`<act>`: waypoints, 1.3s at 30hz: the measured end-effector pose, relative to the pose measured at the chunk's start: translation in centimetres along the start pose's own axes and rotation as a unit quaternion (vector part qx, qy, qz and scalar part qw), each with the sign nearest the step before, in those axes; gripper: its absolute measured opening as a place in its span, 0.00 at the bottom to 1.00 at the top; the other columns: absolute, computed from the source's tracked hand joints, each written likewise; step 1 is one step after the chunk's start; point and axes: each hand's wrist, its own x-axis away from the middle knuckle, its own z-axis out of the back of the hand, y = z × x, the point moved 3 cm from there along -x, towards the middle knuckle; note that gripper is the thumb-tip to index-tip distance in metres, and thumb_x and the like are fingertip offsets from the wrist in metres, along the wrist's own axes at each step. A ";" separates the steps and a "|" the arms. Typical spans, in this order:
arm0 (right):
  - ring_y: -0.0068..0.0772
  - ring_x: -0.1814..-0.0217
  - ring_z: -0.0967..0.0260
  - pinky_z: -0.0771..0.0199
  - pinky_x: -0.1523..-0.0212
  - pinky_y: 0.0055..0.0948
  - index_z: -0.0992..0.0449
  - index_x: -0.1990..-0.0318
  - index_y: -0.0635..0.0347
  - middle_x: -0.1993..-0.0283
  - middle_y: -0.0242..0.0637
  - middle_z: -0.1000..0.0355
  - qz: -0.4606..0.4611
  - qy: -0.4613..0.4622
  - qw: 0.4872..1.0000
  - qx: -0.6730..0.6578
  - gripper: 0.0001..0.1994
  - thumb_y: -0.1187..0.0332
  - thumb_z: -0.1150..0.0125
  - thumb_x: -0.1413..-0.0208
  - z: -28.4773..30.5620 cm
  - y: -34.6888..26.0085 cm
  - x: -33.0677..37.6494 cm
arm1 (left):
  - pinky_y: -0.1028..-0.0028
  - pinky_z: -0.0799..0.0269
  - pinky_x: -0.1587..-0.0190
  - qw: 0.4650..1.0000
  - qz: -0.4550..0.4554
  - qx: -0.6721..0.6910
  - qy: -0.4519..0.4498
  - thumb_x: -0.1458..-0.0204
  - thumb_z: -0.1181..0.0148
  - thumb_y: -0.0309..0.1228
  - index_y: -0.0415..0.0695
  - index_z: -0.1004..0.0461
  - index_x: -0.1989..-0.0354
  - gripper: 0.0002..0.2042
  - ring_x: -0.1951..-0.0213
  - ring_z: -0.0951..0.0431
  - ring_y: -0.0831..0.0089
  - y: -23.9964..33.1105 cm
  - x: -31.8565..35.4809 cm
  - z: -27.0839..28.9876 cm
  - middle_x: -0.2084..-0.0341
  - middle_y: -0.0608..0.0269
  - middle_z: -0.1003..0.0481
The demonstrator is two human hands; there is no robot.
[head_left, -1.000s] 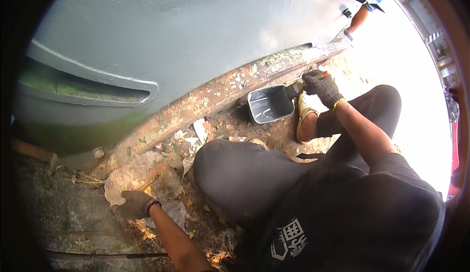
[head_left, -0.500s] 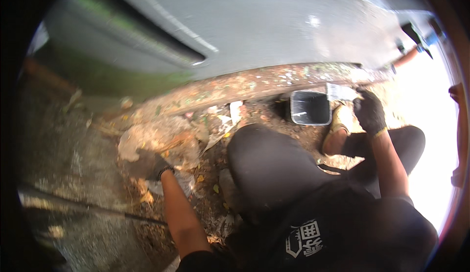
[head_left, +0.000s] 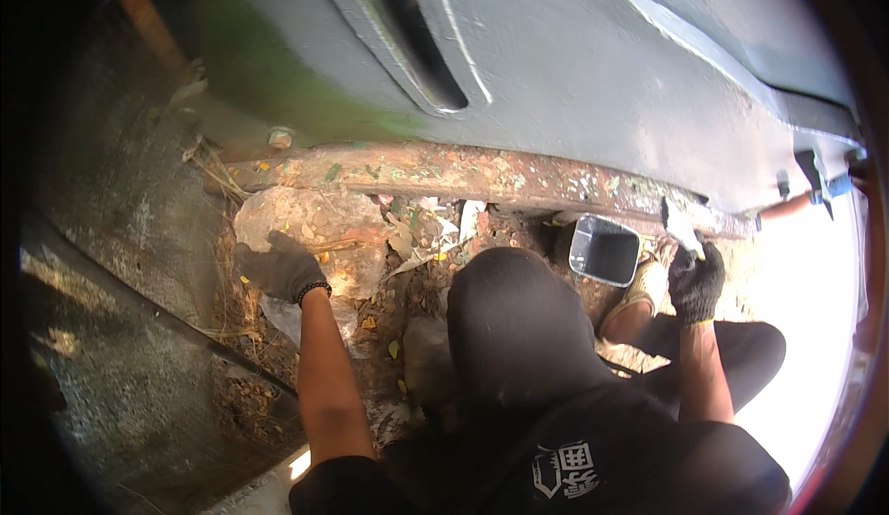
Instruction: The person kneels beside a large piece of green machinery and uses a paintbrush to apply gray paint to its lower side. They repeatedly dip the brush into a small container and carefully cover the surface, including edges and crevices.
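My right hand, in a dark knit glove, grips a paintbrush whose pale end points up and left toward the stained ledge under the grey painted panel. Just left of that hand, a small dark rectangular tub with a pale rim stands on the ground. It has pale smears inside; its contents are hard to make out. My left hand, gloved too with a beaded band at the wrist, leans on a large pale rock, fingers spread and nothing held.
A paint-flecked ledge runs along the panel's foot. Leaves and scraps litter the dirt between rock and tub. At left, a dark rod slants before a rough grey wall. My bent knee is in the middle.
The view has tilted, so the panel and ledge slope differently. The paintbrush has swung from beside the tub's rim to point upward at the ledge. My left hand stays at the rock.
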 end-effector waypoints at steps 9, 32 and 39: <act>0.31 0.53 0.25 0.20 0.54 0.28 0.32 0.33 0.67 0.46 0.45 0.24 0.107 -0.049 0.939 -0.324 0.22 0.61 0.48 0.26 1.1 -18.5 -6.8 | 0.46 0.38 0.27 0.998 0.039 0.042 -0.010 0.35 0.49 0.46 0.34 0.41 0.25 0.36 0.25 0.40 0.42 2.5 -0.3 2.2 0.26 0.36 0.42; 0.51 0.36 0.29 0.25 0.40 0.46 0.17 0.45 0.52 0.34 0.48 0.28 0.578 -0.183 0.794 -0.038 0.15 0.62 0.41 0.36 -4.5 -47.4 -12.0 | 0.51 0.38 0.26 0.998 0.054 0.017 -0.008 0.38 0.42 0.44 0.35 0.39 0.27 0.35 0.27 0.38 0.44 0.3 -0.6 1.6 0.27 0.39 0.39; 0.52 0.51 0.25 0.23 0.51 0.48 0.21 0.51 0.60 0.51 0.49 0.27 0.603 -0.295 0.741 0.021 0.12 0.66 0.43 0.36 -19.9 -40.0 -3.4 | 0.50 0.40 0.26 0.999 0.033 0.034 0.009 0.39 0.40 0.41 0.33 0.39 0.28 0.35 0.27 0.38 0.43 1.2 -0.4 0.7 0.29 0.38 0.37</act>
